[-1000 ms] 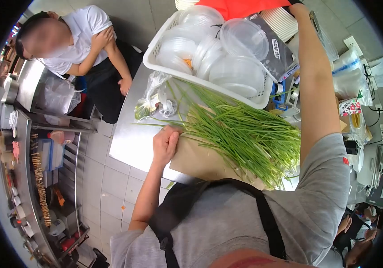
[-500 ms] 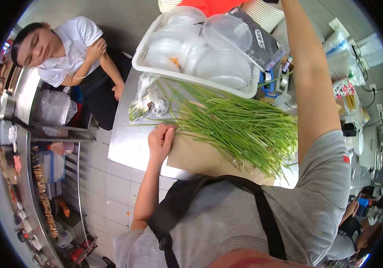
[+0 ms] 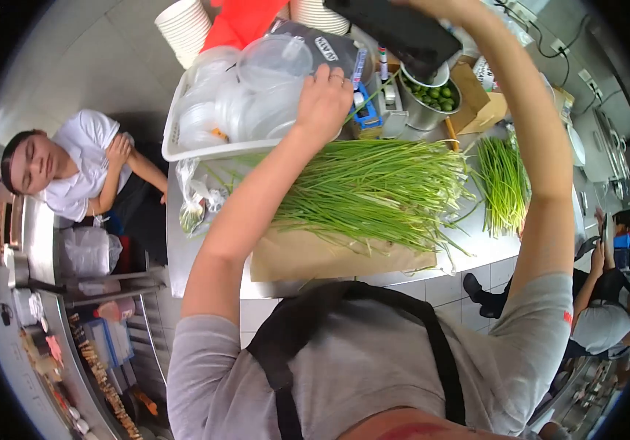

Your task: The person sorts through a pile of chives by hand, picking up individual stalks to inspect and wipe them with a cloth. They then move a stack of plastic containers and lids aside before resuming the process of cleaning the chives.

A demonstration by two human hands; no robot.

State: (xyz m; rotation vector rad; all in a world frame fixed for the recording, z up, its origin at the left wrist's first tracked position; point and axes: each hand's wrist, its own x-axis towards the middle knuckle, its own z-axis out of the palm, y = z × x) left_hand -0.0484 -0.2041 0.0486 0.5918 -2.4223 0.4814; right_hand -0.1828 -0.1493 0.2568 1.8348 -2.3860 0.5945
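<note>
Green chives (image 3: 373, 187) on brown cardboard (image 3: 315, 257); white basket (image 3: 183, 143).

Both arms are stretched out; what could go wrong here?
The left hand reaches the white basket of loosely stacked clear containers, which could topple. Its forearm crosses the chives and might drag them off the cardboard. The black flat object in the right hand hangs above the pot of limes and could drop in.

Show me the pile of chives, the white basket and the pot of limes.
chives (image 3: 373, 187): head view, middle of the big pile's stalks.
white basket (image 3: 206, 152): head view, on its near rim.
pot of limes (image 3: 421, 117): head view, on its metal wall.
</note>
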